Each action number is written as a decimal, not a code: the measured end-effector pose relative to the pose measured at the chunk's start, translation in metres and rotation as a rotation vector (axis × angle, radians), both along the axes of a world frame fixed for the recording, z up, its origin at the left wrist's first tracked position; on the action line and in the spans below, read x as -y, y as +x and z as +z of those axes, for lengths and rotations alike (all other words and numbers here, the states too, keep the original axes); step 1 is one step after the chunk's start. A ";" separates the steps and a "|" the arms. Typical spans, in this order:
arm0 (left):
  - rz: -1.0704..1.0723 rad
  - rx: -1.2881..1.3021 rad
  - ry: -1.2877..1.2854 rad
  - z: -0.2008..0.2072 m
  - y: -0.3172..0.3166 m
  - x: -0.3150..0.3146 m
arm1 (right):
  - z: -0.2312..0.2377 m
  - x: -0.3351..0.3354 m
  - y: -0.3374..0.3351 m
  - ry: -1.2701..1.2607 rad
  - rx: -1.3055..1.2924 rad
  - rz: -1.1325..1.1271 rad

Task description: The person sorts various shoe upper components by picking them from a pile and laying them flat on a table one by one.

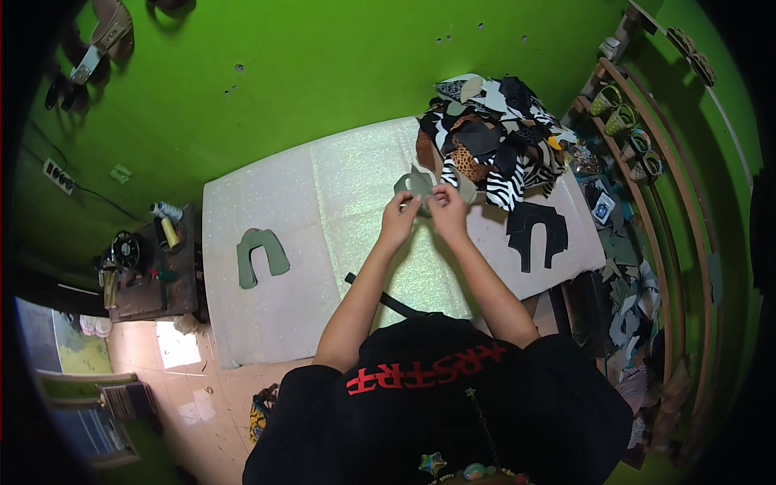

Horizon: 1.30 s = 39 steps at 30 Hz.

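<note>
Scraps [478, 139] heaped on the far right of the bench [295, 190] might snag the grey-green piece [411, 183] just beside them, should it drift that way. Left hand [398, 221] and right hand [449, 212] hold this piece over the bench, each grip pinched nearly closed on its near edge.

Held grey-green piece [417, 183]: matt, smooth. Table covering [356, 182]: glossy, glittery. Black shirt [566, 396]: matt cloth.
</note>
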<state>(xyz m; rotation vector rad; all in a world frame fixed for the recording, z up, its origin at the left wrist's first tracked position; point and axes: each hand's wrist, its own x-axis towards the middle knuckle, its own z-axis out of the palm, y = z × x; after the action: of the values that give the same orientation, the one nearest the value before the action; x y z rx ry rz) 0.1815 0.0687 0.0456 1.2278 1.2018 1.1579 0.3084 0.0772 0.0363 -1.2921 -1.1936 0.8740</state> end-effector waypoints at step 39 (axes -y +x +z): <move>0.312 -0.045 -0.302 -0.064 -0.432 0.111 | -0.021 0.032 -0.352 -0.229 0.336 0.617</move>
<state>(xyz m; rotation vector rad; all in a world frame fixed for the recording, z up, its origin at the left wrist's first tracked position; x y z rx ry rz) -0.2507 -0.0423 -0.0186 0.8622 1.5786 1.1230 -0.0437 0.0455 0.0155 -1.3002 -1.8561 1.2966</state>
